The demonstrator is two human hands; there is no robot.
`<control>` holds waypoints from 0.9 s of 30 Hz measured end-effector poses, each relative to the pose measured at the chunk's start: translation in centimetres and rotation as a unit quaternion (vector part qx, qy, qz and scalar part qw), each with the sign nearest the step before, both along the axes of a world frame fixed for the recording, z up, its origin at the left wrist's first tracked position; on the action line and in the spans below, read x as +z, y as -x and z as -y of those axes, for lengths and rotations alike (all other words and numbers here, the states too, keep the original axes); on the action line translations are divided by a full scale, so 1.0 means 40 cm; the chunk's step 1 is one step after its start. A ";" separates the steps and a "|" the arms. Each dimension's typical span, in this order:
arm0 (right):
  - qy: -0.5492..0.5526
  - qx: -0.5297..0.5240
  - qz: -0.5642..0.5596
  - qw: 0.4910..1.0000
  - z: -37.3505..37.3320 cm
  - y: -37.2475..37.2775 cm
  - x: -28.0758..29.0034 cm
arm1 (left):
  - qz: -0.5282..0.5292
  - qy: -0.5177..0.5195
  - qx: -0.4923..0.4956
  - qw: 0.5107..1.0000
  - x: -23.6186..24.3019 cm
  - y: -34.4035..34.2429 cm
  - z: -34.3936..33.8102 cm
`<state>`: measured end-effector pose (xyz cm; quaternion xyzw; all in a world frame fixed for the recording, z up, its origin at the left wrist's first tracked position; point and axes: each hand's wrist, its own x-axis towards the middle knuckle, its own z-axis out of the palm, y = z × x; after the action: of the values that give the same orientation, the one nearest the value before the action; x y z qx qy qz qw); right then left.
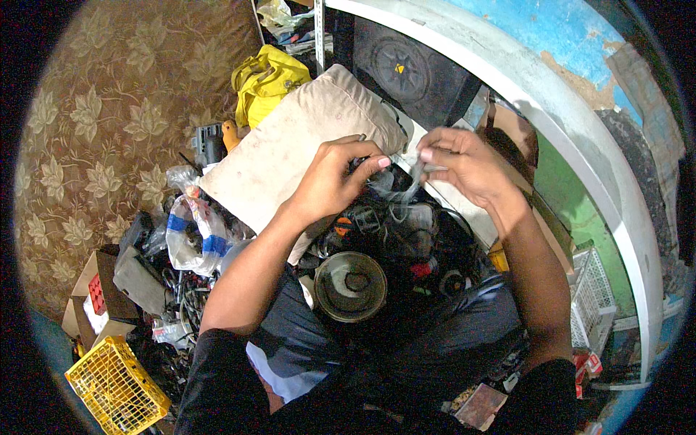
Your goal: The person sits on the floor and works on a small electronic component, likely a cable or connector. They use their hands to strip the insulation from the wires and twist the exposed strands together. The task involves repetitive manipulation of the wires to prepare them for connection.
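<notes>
Nearby, a cushion (279, 148) and clutter (408, 226) lie behind the left hand (338, 172).

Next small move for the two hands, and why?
Probably bring the left hand in slightly to steady the clear plastic: it seems to sit between the hands, with the right hand close on its other side. Blur hides whether either hand grips it, so I'd keep the move gentle.
</notes>
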<state>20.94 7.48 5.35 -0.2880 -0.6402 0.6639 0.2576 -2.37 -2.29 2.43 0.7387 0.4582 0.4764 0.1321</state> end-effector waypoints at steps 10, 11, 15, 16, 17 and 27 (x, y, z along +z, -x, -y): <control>-0.027 -0.016 0.021 0.999 -0.017 -0.023 -0.009 | -0.012 0.025 0.024 0.999 -0.007 0.019 -0.007; -0.004 0.003 0.024 1.000 -0.002 -0.009 -0.022 | -0.026 0.007 0.022 0.999 -0.007 0.014 -0.007; -0.123 0.074 0.048 0.988 0.031 0.035 -0.042 | 0.027 0.041 0.021 0.999 0.003 -0.008 0.000; -0.154 0.066 0.065 0.984 0.028 0.038 -0.052 | 0.038 0.051 0.020 0.998 -0.005 -0.011 -0.005; -0.185 0.059 0.082 0.978 0.028 0.042 -0.056 | 0.048 0.062 0.020 0.997 -0.009 -0.012 -0.006; -0.112 -0.087 0.098 0.985 0.085 0.070 -0.006 | 0.013 0.044 -0.010 0.999 -0.004 -0.022 0.002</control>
<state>18.13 4.08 5.11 -0.3754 -0.7054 0.5316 0.2809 -1.48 -2.39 2.27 0.7305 0.4698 0.4637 0.1752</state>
